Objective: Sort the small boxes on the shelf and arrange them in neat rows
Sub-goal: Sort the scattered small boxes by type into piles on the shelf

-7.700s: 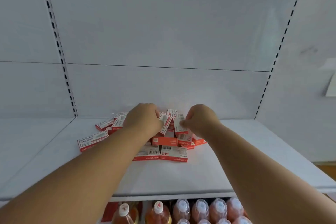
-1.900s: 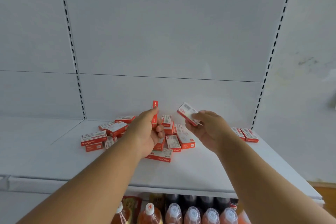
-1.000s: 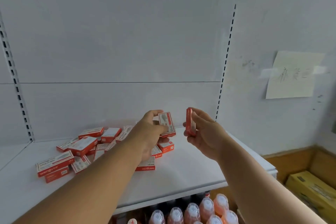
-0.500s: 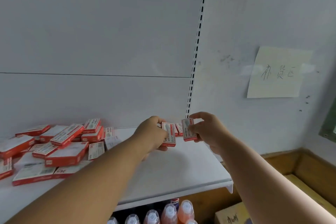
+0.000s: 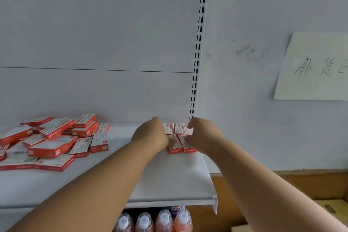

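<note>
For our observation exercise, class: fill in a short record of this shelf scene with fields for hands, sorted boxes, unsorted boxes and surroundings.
left hand: left hand on the front-left box
right hand: right hand on the front-right box
sorted boxes: two back boxes behind these, by the shelf's right end
unsorted boxes: loose pile at left
surroundings: paper note on wall; bottles below

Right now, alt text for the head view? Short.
Both hands, left and right, rest on two small red-and-white boxes at the right end of a white shelf, in front of two more boxes by the back wall. A jumbled pile of similar boxes lies to the left; bottles stand below and a handwritten note hangs on the wall.
</note>
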Motion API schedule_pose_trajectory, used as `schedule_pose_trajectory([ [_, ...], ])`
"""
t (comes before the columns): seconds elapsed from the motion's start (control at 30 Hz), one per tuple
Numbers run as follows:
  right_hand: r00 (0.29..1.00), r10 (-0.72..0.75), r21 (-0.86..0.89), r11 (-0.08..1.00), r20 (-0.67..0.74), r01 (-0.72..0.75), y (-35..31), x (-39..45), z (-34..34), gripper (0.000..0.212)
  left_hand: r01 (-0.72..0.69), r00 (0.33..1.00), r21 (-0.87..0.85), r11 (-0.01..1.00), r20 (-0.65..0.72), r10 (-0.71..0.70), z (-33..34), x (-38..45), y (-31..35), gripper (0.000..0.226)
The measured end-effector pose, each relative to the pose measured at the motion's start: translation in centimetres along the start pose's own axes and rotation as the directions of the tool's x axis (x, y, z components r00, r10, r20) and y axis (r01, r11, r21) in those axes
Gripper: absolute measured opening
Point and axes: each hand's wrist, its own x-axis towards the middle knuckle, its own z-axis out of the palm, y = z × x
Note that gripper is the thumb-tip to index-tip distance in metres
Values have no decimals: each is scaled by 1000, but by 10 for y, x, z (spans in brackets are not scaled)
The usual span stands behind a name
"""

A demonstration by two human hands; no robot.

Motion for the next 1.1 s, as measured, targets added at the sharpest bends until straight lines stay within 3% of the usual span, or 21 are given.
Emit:
schedule_pose_trajectory([
  [0.23,987,-116,162,978,-113,134,-47,4,5,25,-34,994,-52,998,-102,29,-28,-19,-40,32],
  [0.57,949,-289,239,919,-128,312,-220,-21,48,24,-14,971,38,999,-236,22,-129,-44,-196,16],
  [0.8,960,-251,258,926,-126,276,-349,-24,94,26,-46,974,-4,999,-224,43,-188,-32,-322,16],
  [0.97,963,-245,183,948,-109,262,-387,-14,105,24,-65,982,-11,998,-179,62,-206,-11,-364,22],
  [1.1,950,-311,95,945,-25,312,-404,-1,113,22,-55,997,135,989,-49,62,-214,4,-386,42],
])
